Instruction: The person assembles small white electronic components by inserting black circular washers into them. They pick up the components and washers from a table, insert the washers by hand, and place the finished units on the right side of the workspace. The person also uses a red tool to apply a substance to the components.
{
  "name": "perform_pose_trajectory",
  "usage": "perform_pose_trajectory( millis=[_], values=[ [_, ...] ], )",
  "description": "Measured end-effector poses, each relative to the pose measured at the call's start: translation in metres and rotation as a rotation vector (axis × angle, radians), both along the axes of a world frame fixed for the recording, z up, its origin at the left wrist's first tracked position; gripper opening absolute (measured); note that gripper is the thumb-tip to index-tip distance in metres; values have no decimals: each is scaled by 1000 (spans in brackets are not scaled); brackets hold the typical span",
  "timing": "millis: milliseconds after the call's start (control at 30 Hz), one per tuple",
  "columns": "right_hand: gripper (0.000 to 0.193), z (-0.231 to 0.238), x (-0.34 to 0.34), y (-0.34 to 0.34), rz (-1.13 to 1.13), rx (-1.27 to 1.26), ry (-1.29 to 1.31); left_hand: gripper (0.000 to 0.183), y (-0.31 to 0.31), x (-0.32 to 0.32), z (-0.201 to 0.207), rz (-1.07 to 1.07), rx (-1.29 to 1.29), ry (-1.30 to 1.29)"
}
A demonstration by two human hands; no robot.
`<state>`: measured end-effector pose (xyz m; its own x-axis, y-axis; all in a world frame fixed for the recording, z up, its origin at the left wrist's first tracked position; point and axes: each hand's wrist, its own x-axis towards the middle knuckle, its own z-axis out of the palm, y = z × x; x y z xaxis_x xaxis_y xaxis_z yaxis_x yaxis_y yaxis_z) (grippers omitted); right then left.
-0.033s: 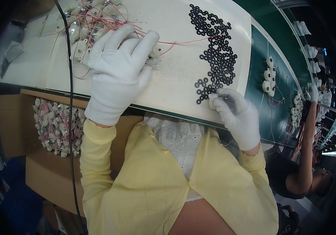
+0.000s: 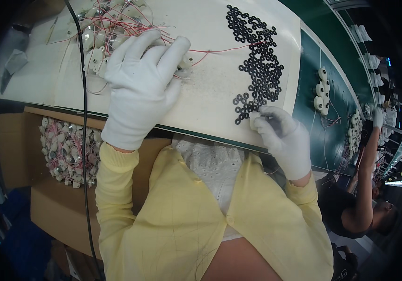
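My left hand (image 2: 142, 79), in a white glove, is curved over the near edge of a heap of small white motors (image 2: 98, 58) with red and white wires. Between its thumb and index finger sits a white motor (image 2: 187, 61), partly hidden by the glove. A red wire (image 2: 215, 50) stretches from beside that hand rightward to the black rings (image 2: 262, 70), which lie in a long patch on the white tabletop. At the patch's near end, my gloved right hand (image 2: 283, 136) has thumb and fingers pinched on a small off-white piece (image 2: 254, 121); its kind is unclear.
A cardboard box (image 2: 60, 201) of wired white motors (image 2: 69, 152) stands below the table at left. A black cable (image 2: 84, 112) hangs across the view. More white motors (image 2: 323, 91) lie on the green surface (image 2: 308, 70) at right. A co-worker (image 2: 360, 206) reaches there.
Both of my hands keep their places. At the far right, the co-worker's hand has shifted slightly.
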<state>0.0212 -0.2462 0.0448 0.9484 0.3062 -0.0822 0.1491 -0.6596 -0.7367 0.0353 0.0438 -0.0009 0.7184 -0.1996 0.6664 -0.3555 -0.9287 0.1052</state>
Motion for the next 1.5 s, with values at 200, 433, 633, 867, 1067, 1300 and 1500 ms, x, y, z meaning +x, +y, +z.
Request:
perform_pose_trajectory(
  millis=[200, 433, 633, 867, 1067, 1300, 1500],
  values=[
    [22, 21, 0, 5, 4, -366, -6, 51, 0, -2, 1, 2, 4, 12],
    [18, 11, -3, -1, 188, -415, -393, 49, 0, 0, 4, -15, 7, 9],
    [21, 10, -3, 1, 220, -470, -406, 49, 0, -1, 4, -11, 13, 43],
    [19, 5, -9, 0, 184, -428, -405, 48, -2, -3, 10, -19, 20, 63],
    [18, -9, -6, -22, -102, -200, -104, 52, -1, -4, 8, -14, 27, 52],
    [16, -17, -2, -53, -150, -401, -397, 55, -1, -5, 12, -14, 32, 98],
    [25, -9, 5, -91, -170, -750, -579, 53, 1, -7, 9, -7, 41, 131]
  ],
)
